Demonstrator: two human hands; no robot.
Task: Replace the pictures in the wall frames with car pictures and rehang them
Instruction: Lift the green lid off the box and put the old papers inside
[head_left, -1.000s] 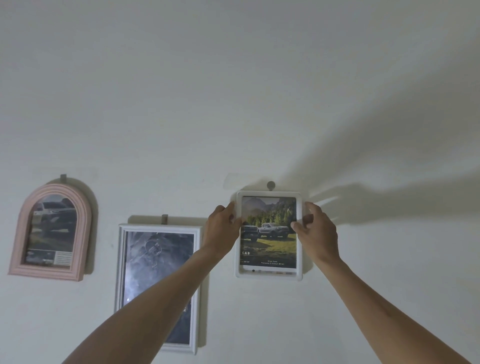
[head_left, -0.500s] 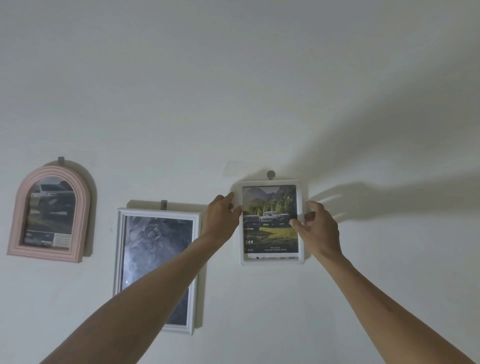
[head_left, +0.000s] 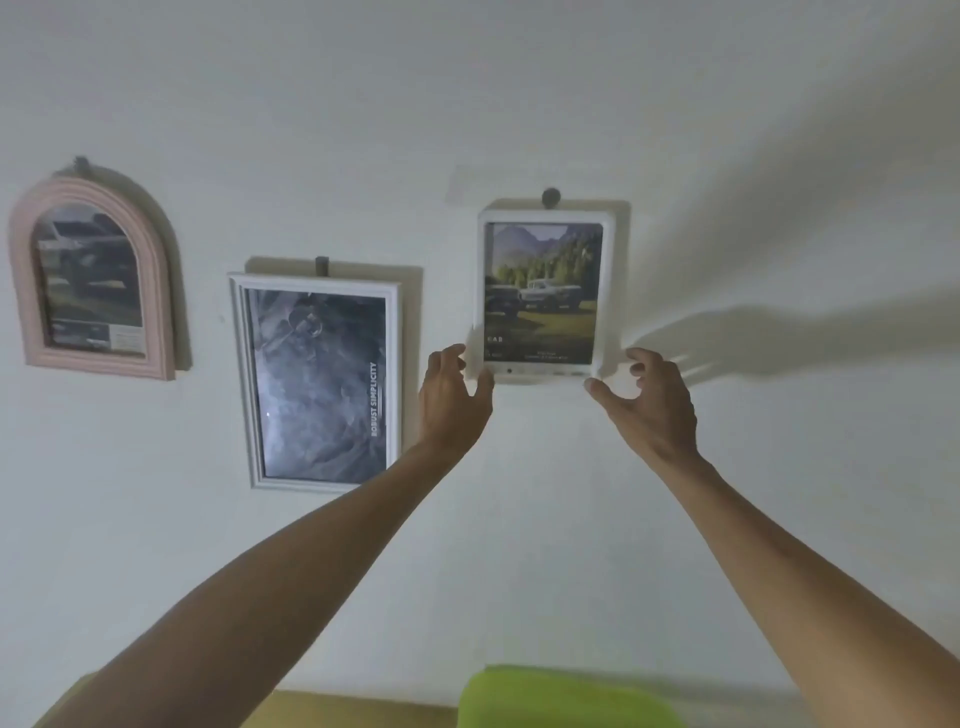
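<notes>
A small white frame (head_left: 609, 291) with a picture of two trucks before mountains hangs from a round hook (head_left: 550, 198) on the wall. My left hand (head_left: 452, 402) is at its lower left corner, fingers loosely curled, thumb at the corner's edge. My right hand (head_left: 652, 408) is just below its lower right corner with spread, relaxed fingers and holds nothing. To the left hang a larger white frame (head_left: 394, 374) with a dark picture reading "ROBUST SIMPLICITY", and a pink arched frame (head_left: 162, 291) with a car picture.
The pale wall (head_left: 519, 104) fills most of the view, with my hands' shadow to the right. A bright green object (head_left: 561, 696) and a yellowish surface (head_left: 353, 711) show at the bottom edge.
Both hands have let go of the small white frame's sides and dropped to its bottom corners. The frame stays on its hook. The view has tilted down.
</notes>
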